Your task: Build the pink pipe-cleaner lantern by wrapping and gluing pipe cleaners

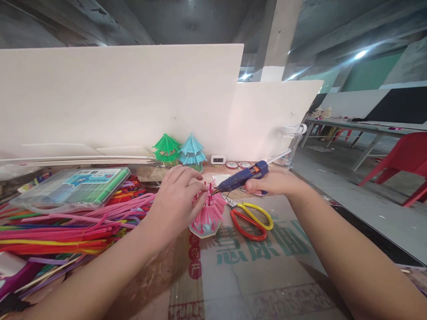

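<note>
My right hand [270, 181] grips a blue hot glue gun [242, 177], with a glue stick poking out of its back end. The gun's nozzle points left, at the top of a pink pipe-cleaner craft [208, 213] with fringed sides on a pale blue base. My left hand [182, 191] is closed at the upper left of this craft, fingertips near its upright pink stems; the exact pinch is partly hidden. Just right of the craft lie scissors [251, 220] with one red and one yellow handle.
Behind stand a green fringed tree [167, 149] and a light blue one [192, 151], beside a small digital clock [218, 159]. Bundles of pipe cleaners [66, 233] and a plastic marker case [76, 189] fill the left. A clear jar [289, 144] stands back right.
</note>
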Demonstrator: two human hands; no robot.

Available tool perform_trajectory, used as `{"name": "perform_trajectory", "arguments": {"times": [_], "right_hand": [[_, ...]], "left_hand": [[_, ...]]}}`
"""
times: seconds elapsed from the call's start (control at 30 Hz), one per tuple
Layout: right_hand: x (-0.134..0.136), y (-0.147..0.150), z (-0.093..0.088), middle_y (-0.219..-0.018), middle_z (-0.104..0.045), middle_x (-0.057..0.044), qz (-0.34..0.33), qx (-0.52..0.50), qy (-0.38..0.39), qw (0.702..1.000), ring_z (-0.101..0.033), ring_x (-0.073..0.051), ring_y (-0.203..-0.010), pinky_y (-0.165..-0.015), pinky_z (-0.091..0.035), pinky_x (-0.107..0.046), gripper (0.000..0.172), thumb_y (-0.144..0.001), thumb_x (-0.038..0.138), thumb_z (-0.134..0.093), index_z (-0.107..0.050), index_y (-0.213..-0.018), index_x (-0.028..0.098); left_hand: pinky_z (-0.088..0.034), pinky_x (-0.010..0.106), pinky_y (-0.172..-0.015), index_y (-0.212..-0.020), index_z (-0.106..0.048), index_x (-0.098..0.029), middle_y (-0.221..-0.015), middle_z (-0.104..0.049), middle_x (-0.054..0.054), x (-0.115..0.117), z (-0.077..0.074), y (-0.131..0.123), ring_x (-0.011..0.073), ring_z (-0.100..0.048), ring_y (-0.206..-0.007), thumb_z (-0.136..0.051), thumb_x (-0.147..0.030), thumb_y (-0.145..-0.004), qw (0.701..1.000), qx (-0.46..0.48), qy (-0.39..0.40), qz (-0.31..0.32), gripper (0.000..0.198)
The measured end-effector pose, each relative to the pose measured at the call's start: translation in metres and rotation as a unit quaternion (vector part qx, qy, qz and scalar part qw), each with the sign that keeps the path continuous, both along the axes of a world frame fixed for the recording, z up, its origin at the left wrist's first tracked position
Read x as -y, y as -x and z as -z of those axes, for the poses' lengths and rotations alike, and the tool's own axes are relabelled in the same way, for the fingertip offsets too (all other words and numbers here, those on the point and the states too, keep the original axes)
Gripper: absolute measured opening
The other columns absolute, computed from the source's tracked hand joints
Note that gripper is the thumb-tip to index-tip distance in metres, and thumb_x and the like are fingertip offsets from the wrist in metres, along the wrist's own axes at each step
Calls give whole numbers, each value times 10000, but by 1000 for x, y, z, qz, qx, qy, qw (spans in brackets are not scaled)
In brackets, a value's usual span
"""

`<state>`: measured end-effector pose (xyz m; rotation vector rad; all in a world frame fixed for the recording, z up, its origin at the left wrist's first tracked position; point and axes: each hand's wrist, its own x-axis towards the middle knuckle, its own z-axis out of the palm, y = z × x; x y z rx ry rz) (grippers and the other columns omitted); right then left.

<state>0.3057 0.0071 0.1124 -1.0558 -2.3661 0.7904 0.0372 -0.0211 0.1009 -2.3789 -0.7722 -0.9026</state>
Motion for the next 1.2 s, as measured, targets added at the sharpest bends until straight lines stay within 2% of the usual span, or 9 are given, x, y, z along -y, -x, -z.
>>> {"name": "perform_trajectory", "arguments": {"times": [0.27, 0.37, 0.53, 0.63, 0.77, 0.9, 1.03, 1.1, 1.2], "right_hand": [[-4, -1, 4, -472, -439, 36, 4, -3, 3, 1000, -399, -91, -430, -397, -309, -223, 655, -719, 830, -463, -467, -541, 200], [-5, -4, 5, -514, -505, 12, 0, -6, 18, 1000, -442, -101, -461, -426, -341, -231, 650, -735, 804, -484, -529, -547, 183], [-10, -12, 15, -719, -679, -80, -23, -147, 93, 984, -611, -194, -670, -580, -479, -304, 669, -633, 843, -557, -635, -671, 179], [-18, -14, 22, -752, -683, -111, 19, -208, 83, 974, -631, -229, -719, -611, -506, -343, 765, -577, 939, -450, -601, -681, 196], [-30, -15, 27, -800, -678, -106, 131, -233, 18, 963, -624, -201, -735, -702, -525, -338, 769, -663, 923, -340, -583, -728, 197], [-45, -15, 35, -781, -677, -67, 212, -167, 4, 963, -625, -196, -757, -773, -516, -340, 576, -724, 753, -550, -624, -697, 183], [-67, -10, 48, -780, -684, -38, 285, -84, 11, 955, -633, -226, -824, -771, -514, -352, 322, -770, 495, -701, -682, -798, 175], [-79, -5, 55, -856, -693, -45, 306, -53, 16, 950, -637, -228, -886, -811, -519, -363, 263, -822, 419, -686, -684, -875, 162], [-92, 2, 67, -1062, -666, -67, 323, -12, 31, 946, -637, -215, -966, -846, -535, -403, 272, -906, 362, -620, -644, -1063, 142]], "left_hand": [[-451, 464, -944, -868, -683, -188, -972, -680, 83, 0, -1, 0, 242, -578, -946, -512, -219, -924, 1000, 3, 8, -7, 183], [-449, 469, -949, -866, -683, -189, -974, -680, 85, 1, -1, 0, 247, -581, -947, -512, -212, -922, 1000, 1, 9, -12, 182], [-445, 478, -954, -881, -688, -199, -986, -682, 84, 0, -1, 1, 253, -583, -965, -512, -217, -921, 1000, 3, 17, -14, 181], [-445, 477, -955, -880, -687, -192, -982, -682, 88, 0, -2, 1, 250, -583, -958, -507, -215, -922, 1000, 4, 21, -14, 187], [-450, 474, -947, -871, -683, -162, -980, -676, 98, 0, -2, 2, 251, -584, -958, -507, -216, -922, 1000, 5, 25, -8, 191], [-447, 467, -949, -876, -679, -166, -985, -676, 93, -1, -1, 4, 249, -587, -964, -510, -218, -923, 1000, 8, 25, -8, 183], [-446, 470, -945, -873, -677, -187, -978, -680, 83, -2, -1, 4, 246, -592, -956, -512, -223, -920, 1000, 12, 27, -10, 175], [-450, 473, -935, -871, -678, -184, -977, -680, 88, -2, -1, 4, 250, -591, -954, -513, -227, -919, 1000, 10, 28, -10, 177], [-456, 469, -921, -871, -680, -178, -974, -679, 90, -1, -1, 4, 253, -591, -949, -516, -226, -918, 1000, 9, 26, -9, 177]]}}
